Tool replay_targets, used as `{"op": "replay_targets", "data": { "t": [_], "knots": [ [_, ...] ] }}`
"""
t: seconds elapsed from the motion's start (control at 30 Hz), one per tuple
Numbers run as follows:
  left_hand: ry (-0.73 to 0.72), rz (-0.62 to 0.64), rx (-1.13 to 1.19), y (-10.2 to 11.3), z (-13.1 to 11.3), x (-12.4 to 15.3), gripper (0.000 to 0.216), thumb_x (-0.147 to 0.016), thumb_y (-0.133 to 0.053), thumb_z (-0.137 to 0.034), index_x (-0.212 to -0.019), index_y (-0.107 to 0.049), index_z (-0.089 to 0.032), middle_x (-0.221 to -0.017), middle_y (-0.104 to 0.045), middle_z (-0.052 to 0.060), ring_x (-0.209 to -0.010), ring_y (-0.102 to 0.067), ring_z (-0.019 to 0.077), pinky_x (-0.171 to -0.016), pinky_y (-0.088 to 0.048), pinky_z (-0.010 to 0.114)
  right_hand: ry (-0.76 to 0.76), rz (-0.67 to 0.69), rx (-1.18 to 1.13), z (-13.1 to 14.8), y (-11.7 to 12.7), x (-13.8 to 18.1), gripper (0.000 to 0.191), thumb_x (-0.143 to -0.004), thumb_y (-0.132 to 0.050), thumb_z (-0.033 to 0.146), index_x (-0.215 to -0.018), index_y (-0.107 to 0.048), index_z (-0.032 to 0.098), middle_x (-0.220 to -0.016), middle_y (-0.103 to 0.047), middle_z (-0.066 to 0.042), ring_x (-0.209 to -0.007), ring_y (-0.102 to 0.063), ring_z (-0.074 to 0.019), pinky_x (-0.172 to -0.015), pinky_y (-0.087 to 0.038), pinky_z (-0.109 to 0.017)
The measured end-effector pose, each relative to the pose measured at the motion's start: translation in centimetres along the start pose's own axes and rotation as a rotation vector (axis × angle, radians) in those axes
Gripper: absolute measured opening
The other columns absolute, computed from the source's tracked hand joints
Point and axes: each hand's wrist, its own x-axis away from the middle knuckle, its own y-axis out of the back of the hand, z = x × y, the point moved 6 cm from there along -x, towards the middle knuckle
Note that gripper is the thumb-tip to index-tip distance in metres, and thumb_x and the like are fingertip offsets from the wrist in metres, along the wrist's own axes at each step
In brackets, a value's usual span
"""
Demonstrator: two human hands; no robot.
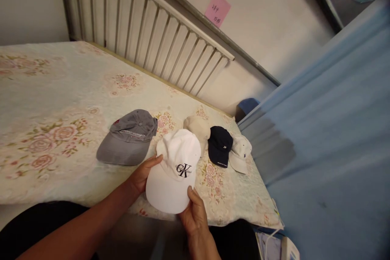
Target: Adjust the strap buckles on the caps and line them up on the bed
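A white cap (175,170) with a black logo on its front is held by its brim over the near edge of the bed. My left hand (143,174) grips the brim's left side with the thumb on top. My right hand (195,213) grips the brim's lower right corner, thumb on top as well. Behind it on the bed lie a grey cap (128,138), a beige cap (198,128), a dark navy cap (219,145) and another white cap (241,152).
The bed (55,101) has a pale floral cover. A white radiator (146,24) stands on the wall behind, with a pink note (217,9) stuck above it. A blue curtain (329,138) hangs at the right. My dark-clothed legs fill the bottom.
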Motion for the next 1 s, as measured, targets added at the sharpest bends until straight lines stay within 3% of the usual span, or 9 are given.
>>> {"op": "replay_targets", "data": {
  "t": [0.2, 0.4, 0.63, 0.77, 1.0],
  "knots": [
    [0.082, 0.014, 0.091, 0.4, 0.7, -0.3, 0.054, -0.083, -0.062, -0.03, -0.13, -0.051, -0.008, -0.1, -0.073, 0.018, -0.09, -0.07, 0.0313, -0.086, -0.051, 0.044, 0.008, -0.054, 0.014, -0.4, 1.9, -1.3, 0.03, -0.068, -0.077, 0.02, -0.096, -0.069, 0.014, -0.095, -0.076, -0.006, -0.093, -0.069, -0.0191, -0.099, -0.047, -0.035],
    [0.027, 0.033, 0.054, -0.4, 0.3, 0.3, 0.049, -0.083, -0.061, -0.026, -0.129, -0.053, -0.01, -0.098, -0.073, 0.017, -0.089, -0.07, 0.0301, -0.087, -0.05, 0.044, 0.029, 0.027, 0.071, -0.4, 2.5, -2.3, 0.026, -0.073, -0.073, 0.019, -0.098, -0.068, 0.014, -0.097, -0.075, -0.007, -0.09, -0.069, -0.0158, -0.089, -0.052, -0.028],
    [0.013, 0.114, 0.058, -0.3, 0.4, 0.1, 0.045, -0.084, -0.059, -0.023, -0.128, -0.056, -0.011, -0.098, -0.074, 0.015, -0.09, -0.07, 0.0287, -0.093, -0.046, 0.043, 0.042, 0.068, 0.084, -0.3, 2.0, -2.6, 0.032, -0.072, -0.074, 0.019, -0.103, -0.066, 0.013, -0.102, -0.074, -0.01, -0.094, -0.069, -0.0169, -0.089, -0.052, -0.028],
    [0.096, 0.205, 0.153, 0.3, 0.4, -0.2, 0.049, -0.084, -0.057, -0.032, -0.126, -0.058, -0.007, -0.095, -0.074, 0.016, -0.095, -0.069, 0.0313, -0.099, -0.042, 0.045, 0.039, -0.002, 0.085, -0.4, 2.9, -2.6, 0.035, -0.068, -0.077, 0.015, -0.102, -0.066, 0.013, -0.099, -0.075, -0.008, -0.085, -0.071, -0.0136, -0.084, -0.054, -0.024],
    [-0.008, 0.418, 0.256, 0.0, -1.6, 0.0, 0.047, -0.088, -0.05, -0.036, -0.126, -0.059, -0.011, -0.106, -0.072, 0.013, -0.111, -0.061, 0.0303, -0.107, -0.033, 0.046, 0.007, -0.052, 0.099, -0.3, 3.3, -2.7, 0.033, -0.062, -0.08, 0.012, -0.093, -0.066, 0.015, -0.086, -0.077, -0.005, -0.077, -0.072, -0.0132, -0.078, -0.056, -0.023]
  ]
}}
